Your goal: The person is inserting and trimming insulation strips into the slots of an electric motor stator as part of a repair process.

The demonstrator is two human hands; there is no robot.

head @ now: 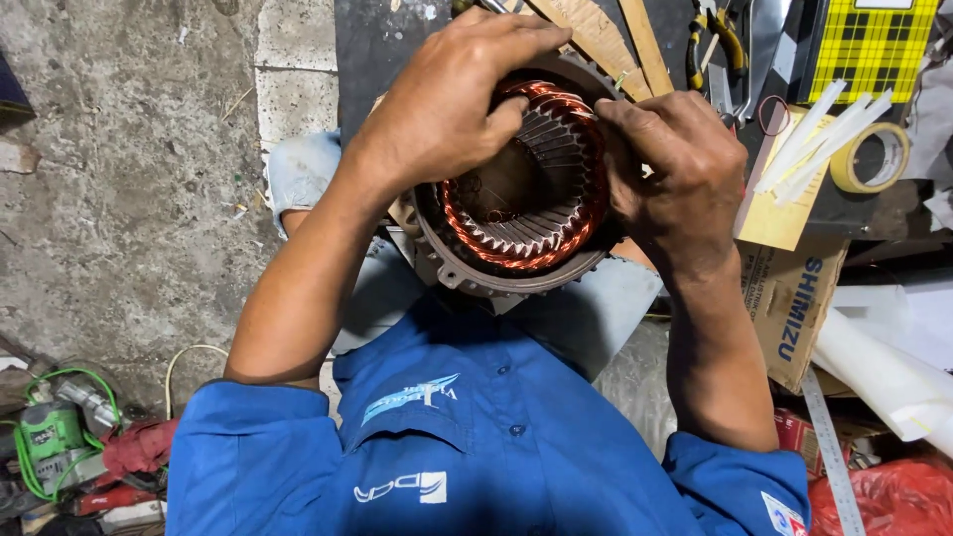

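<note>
I see the motor stator (521, 189) propped on my lap against the counter (377, 50) edge. My left hand (447, 99) clamps its upper rim; my right hand (675, 169) pinches together on the copper windings (476, 233). It looks heavy and rigid, but the wire seems delicate, so grip the finned metal housing.

Motor stator (521, 199): round grey metal housing with finned rim, open bore facing up at camera. Copper winding (556, 109) runs as a shiny red-orange ring around the bore, slotted steel laminations visible inside. Sits on the lap, tilted slightly. Upper rim is partly covered, so the winding there can't be seen.
</note>
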